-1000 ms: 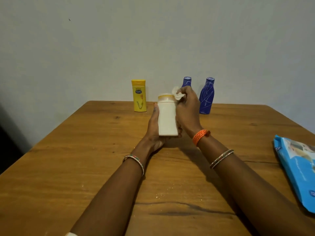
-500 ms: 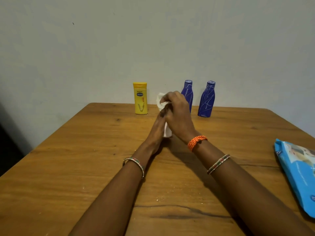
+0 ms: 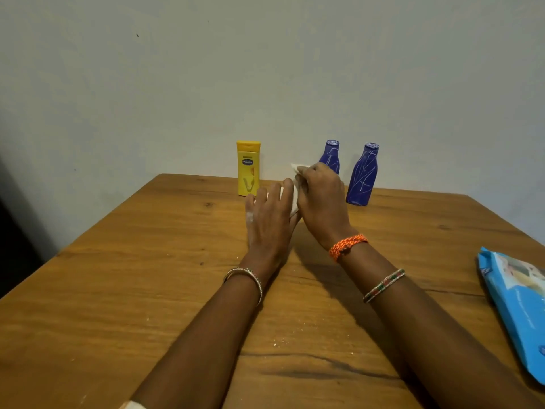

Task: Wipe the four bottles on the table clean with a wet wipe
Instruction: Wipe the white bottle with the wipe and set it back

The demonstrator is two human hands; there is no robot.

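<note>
Both hands have dropped lower and swung toward the far edge of the wooden table (image 3: 147, 290) since a second ago, when the left hand held the white bottle upright and in plain sight while the right rubbed its cap. Now the white bottle (image 3: 295, 202) shows only as a pale sliver between the two hands; the left hand (image 3: 269, 219) lies over it with fingers nearly straight, so whether it grips or merely steadies the bottle cannot be told. Over the bottle's right side, the right hand (image 3: 323, 199) curls round the bunched wet wipe (image 3: 299, 168), a corner of which sticks up past the fingers. My judgement is that the wiping has passed from the cap to the body of this bottle. Behind, the yellow Vaseline bottle (image 3: 248, 168), the left blue bottle (image 3: 330, 154) and the right blue bottle (image 3: 363, 175) stand upright as before, and the blue wipes pack (image 3: 519, 305) lies unmoved at the right edge.
</note>
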